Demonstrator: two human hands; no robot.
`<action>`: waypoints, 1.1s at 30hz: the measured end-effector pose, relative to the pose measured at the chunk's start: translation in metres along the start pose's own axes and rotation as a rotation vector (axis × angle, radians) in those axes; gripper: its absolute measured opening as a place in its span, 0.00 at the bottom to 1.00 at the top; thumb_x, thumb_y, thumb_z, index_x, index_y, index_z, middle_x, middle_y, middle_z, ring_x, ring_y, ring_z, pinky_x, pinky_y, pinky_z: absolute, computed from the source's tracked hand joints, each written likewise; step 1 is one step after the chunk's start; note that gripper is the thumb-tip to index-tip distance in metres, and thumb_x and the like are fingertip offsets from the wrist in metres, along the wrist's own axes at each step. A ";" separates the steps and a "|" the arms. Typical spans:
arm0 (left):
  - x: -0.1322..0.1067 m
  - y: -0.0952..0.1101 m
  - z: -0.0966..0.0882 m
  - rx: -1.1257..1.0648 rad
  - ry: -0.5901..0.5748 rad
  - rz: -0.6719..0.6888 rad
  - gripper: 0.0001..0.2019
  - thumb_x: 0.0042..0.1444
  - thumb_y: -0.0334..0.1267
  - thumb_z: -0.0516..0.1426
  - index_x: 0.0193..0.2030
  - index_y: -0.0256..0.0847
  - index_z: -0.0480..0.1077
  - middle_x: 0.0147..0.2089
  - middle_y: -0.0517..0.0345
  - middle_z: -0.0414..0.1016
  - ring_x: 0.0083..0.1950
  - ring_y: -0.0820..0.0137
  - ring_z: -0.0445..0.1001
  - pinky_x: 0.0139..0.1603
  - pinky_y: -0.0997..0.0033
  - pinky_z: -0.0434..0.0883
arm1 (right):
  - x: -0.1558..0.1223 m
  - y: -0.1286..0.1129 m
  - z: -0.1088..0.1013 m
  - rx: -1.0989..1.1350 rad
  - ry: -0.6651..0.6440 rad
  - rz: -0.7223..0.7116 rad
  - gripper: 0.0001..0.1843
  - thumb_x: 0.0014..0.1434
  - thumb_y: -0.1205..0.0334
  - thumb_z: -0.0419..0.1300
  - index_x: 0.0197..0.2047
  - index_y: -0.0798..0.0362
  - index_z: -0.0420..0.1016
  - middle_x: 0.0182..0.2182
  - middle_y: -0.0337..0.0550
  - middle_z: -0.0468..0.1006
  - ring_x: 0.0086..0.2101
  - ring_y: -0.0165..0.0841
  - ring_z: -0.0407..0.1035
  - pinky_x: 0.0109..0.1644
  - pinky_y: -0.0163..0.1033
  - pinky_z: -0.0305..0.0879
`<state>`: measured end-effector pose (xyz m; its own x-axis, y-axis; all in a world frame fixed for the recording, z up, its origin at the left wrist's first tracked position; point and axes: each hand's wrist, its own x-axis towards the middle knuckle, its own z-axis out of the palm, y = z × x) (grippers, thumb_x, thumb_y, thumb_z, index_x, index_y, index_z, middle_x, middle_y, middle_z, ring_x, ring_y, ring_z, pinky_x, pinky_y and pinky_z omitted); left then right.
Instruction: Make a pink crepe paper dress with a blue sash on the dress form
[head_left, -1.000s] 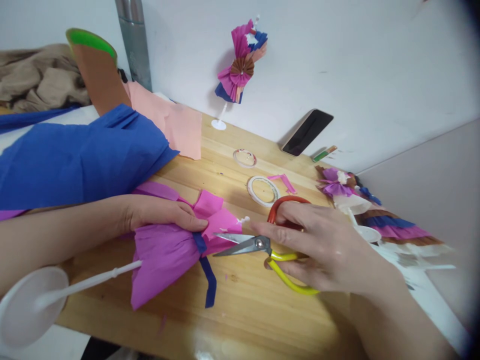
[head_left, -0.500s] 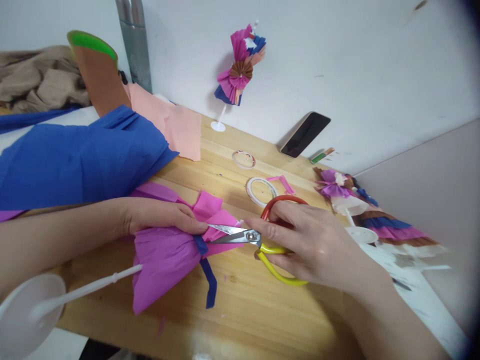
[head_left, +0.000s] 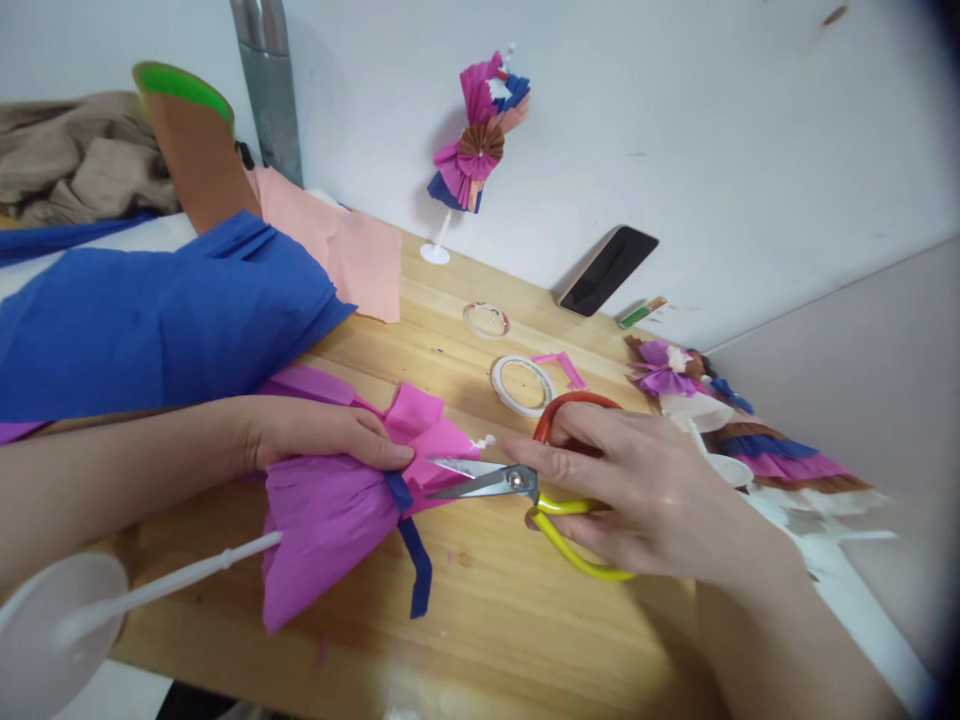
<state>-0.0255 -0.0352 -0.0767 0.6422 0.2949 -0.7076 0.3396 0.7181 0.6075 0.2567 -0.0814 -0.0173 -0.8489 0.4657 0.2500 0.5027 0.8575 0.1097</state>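
Observation:
My left hand pinches a paper doll figure at its waist, thumb on top. Purple crepe paper forms its skirt, with pink paper above and a dark blue strip hanging from the middle. A white stick runs out of the skirt to a round white base at lower left. In my right hand are scissors with one red and one yellow handle. Their blades stand slightly apart, tips over the pink paper near my left thumb.
Blue crepe paper and peach paper lie at left. Tape rolls, a pink scrap and a phone sit farther back. One finished paper figure stands by the wall; others are at right. A bottle stands at back left.
The scissors have drawn back a little to the right, away from my left thumb, with my right hand. My left hand still pinches the paper figure in place.

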 end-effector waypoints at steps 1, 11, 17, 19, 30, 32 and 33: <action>0.000 0.000 0.000 0.002 -0.001 0.004 0.16 0.37 0.50 0.71 0.25 0.42 0.74 0.21 0.60 0.74 0.29 0.63 0.78 0.34 0.69 0.76 | 0.000 -0.001 0.001 -0.003 0.003 -0.004 0.23 0.57 0.69 0.54 0.56 0.51 0.69 0.29 0.42 0.69 0.26 0.31 0.62 0.26 0.36 0.58; 0.000 0.000 -0.002 0.060 -0.021 -0.010 0.19 0.39 0.52 0.69 0.27 0.40 0.72 0.21 0.60 0.73 0.28 0.65 0.77 0.33 0.70 0.75 | -0.002 0.003 0.000 0.050 -0.062 0.040 0.20 0.57 0.69 0.55 0.52 0.54 0.74 0.30 0.45 0.70 0.27 0.32 0.64 0.27 0.36 0.59; -0.001 0.001 -0.001 0.080 -0.019 0.000 0.21 0.35 0.54 0.70 0.27 0.39 0.72 0.22 0.61 0.74 0.28 0.66 0.76 0.34 0.70 0.74 | -0.012 0.005 -0.022 0.170 -0.185 0.138 0.22 0.55 0.70 0.55 0.53 0.51 0.73 0.32 0.43 0.70 0.28 0.30 0.65 0.28 0.33 0.60; -0.001 0.001 0.000 0.068 -0.008 -0.005 0.22 0.33 0.54 0.71 0.27 0.39 0.72 0.22 0.61 0.73 0.28 0.66 0.76 0.34 0.70 0.74 | -0.017 0.007 -0.027 0.197 -0.179 0.141 0.24 0.55 0.71 0.55 0.55 0.51 0.72 0.33 0.43 0.71 0.29 0.31 0.65 0.29 0.34 0.60; -0.001 0.002 0.002 0.059 -0.003 -0.017 0.20 0.34 0.53 0.71 0.26 0.39 0.73 0.21 0.60 0.73 0.30 0.64 0.77 0.35 0.70 0.74 | -0.001 -0.004 -0.010 0.063 -0.032 0.024 0.19 0.56 0.71 0.54 0.51 0.53 0.74 0.31 0.44 0.69 0.28 0.32 0.62 0.29 0.36 0.58; -0.001 0.002 0.001 0.067 -0.009 -0.024 0.19 0.37 0.52 0.70 0.26 0.40 0.73 0.22 0.59 0.74 0.31 0.64 0.77 0.34 0.70 0.74 | 0.002 -0.006 -0.004 0.017 -0.022 0.008 0.20 0.56 0.71 0.54 0.52 0.54 0.73 0.31 0.45 0.69 0.28 0.33 0.62 0.29 0.37 0.57; -0.001 0.001 0.001 0.067 -0.009 -0.028 0.18 0.38 0.51 0.70 0.26 0.40 0.73 0.22 0.60 0.73 0.31 0.64 0.77 0.34 0.70 0.74 | 0.003 -0.006 -0.003 0.005 -0.019 0.002 0.20 0.56 0.71 0.54 0.52 0.55 0.73 0.31 0.45 0.70 0.28 0.33 0.62 0.28 0.37 0.57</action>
<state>-0.0246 -0.0351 -0.0750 0.6378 0.2693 -0.7216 0.4029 0.6818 0.6106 0.2514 -0.0859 -0.0147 -0.8509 0.4716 0.2316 0.5037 0.8575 0.1044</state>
